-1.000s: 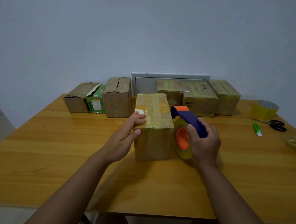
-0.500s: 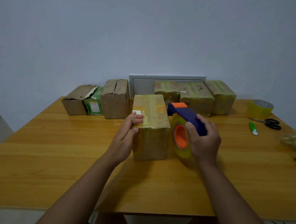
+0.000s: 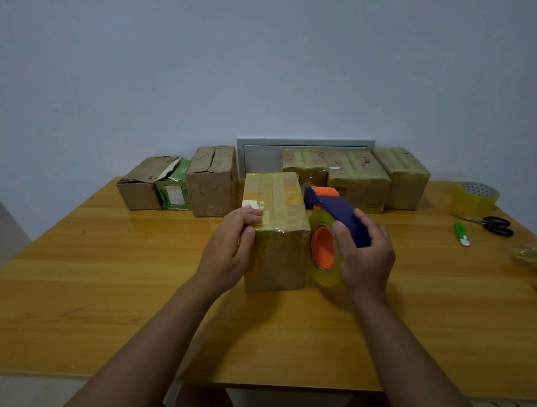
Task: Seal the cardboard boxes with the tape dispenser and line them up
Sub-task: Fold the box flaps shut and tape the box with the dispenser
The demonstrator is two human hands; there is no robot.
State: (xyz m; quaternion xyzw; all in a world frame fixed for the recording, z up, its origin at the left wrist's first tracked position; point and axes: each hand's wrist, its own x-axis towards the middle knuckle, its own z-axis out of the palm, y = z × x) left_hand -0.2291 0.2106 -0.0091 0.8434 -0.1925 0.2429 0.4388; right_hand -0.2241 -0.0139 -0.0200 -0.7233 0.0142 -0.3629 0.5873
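Note:
A taped cardboard box stands mid-table. My left hand grips its left top edge, fingers on the top, thumb on the near face. My right hand holds the blue handle of the tape dispenser, whose orange-cored yellow roll sits against the box's right side. At the back left stand two untaped brown boxes with a green packet between them. Three tape-wrapped boxes line the back right.
A spare yellow tape roll, black scissors and a green cutter lie at the right on the wooden table. A crumpled plastic wrap sits by the right edge. A white panel leans on the wall.
The view has shifted slightly. My left hand's fingers have curled closer onto the box's top edge. The dispenser stays against the box's right side in my right hand.

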